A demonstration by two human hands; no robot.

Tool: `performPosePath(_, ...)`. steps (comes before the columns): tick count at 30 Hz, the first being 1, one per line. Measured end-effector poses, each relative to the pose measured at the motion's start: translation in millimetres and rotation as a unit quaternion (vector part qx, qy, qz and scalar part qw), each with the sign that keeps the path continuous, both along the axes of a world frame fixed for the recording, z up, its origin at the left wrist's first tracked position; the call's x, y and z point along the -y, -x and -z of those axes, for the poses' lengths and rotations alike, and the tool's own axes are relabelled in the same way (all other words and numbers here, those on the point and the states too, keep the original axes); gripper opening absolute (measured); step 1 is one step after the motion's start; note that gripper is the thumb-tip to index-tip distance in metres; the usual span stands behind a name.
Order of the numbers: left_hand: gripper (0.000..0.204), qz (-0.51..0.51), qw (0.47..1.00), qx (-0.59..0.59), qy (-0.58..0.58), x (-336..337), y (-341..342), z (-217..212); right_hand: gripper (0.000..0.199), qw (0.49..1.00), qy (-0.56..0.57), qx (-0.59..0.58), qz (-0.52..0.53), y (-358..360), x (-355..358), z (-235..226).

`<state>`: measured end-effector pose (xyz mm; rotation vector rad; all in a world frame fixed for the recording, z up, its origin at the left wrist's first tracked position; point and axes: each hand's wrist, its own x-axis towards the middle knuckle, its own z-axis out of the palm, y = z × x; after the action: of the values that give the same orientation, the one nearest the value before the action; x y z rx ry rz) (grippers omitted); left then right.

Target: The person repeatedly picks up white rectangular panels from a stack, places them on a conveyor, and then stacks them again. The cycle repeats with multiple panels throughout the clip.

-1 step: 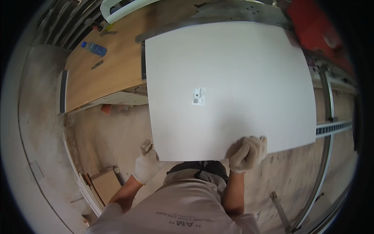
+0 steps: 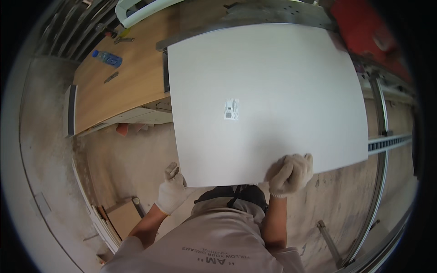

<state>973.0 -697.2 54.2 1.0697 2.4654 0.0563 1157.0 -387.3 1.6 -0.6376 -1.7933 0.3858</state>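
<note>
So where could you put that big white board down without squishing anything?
The middle of the wooden table is bare, between the blue bottle and the white panel. The dusty floor left of the left hand is open too. It is crowded by the scrap boards and by the metal rail past the right hand.

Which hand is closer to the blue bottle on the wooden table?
Left. The left hand is at the white panel's near-left corner, below the bottle; the right hand grips farther right.
</note>
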Motion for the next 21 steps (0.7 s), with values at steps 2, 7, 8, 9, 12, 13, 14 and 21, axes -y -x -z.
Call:
performPosePath(2,0.05,-0.003,0.998,0.025,-0.056,2,4,-1,0.019,0.999,-0.037,0.0,0.039,14,8,-6)
performPosePath(7,0.05,0.043,0.991,0.034,-0.122,2,14,1,0.018,0.998,-0.027,-0.01,0.058,46,63,-15)
performPosePath(8,0.052,0.053,0.987,0.022,-0.153,3,17,3,0.018,0.997,-0.026,0.003,0.067,47,70,-14)
performPosePath(9,0.054,0.074,0.983,0.006,-0.166,6,17,4,0.017,0.998,-0.013,0.001,0.055,47,77,-14)
performPosePath(12,0.073,0.134,0.966,-0.092,-0.2,15,21,11,0.015,1.0,0.012,0.006,0.026,44,81,-9)
performPosePath(13,0.071,0.14,0.969,-0.094,-0.179,16,22,14,0.015,1.0,0.005,0.005,0.023,43,79,-6)
performPosePath(14,0.07,0.142,0.969,-0.096,-0.176,16,23,17,0.015,1.0,-0.002,0.016,0.018,43,76,-3)
performPosePath(21,0.053,0.14,0.966,-0.021,-0.216,-35,2,28,0.026,0.994,-0.039,-0.051,0.089,38,30,14)
